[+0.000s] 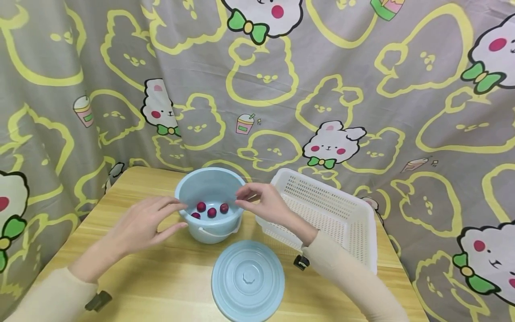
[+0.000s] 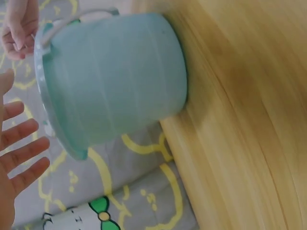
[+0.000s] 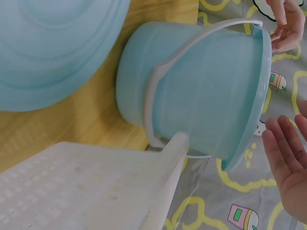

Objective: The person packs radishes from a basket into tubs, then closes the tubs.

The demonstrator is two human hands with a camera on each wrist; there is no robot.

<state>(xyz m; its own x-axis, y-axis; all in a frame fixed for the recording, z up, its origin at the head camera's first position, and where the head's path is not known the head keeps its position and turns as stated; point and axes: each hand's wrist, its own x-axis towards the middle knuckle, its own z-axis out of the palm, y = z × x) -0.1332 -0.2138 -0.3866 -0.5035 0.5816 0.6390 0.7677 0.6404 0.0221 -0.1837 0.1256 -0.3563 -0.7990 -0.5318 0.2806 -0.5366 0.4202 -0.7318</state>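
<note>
A light blue bucket [image 1: 211,233] stands upright on the table, with several dark red round fruits [image 1: 212,213] on its bottom. Its pale handle [image 3: 153,91] hangs down along the outside wall. My left hand [image 1: 138,223] is beside the left part of the rim, fingers extended and spread in the left wrist view. On the opposite side, my right hand [image 1: 265,205] is close to the rim; the right wrist view shows its fingers nearly straight, apart from the bucket wall. Neither hand holds anything that I can see.
A light blue round lid [image 1: 248,279] lies flat in front of the bucket. To the right sits a white perforated basket [image 1: 362,237], partly behind my right forearm. The wooden table [image 1: 161,286] backs onto a patterned curtain [image 1: 277,112].
</note>
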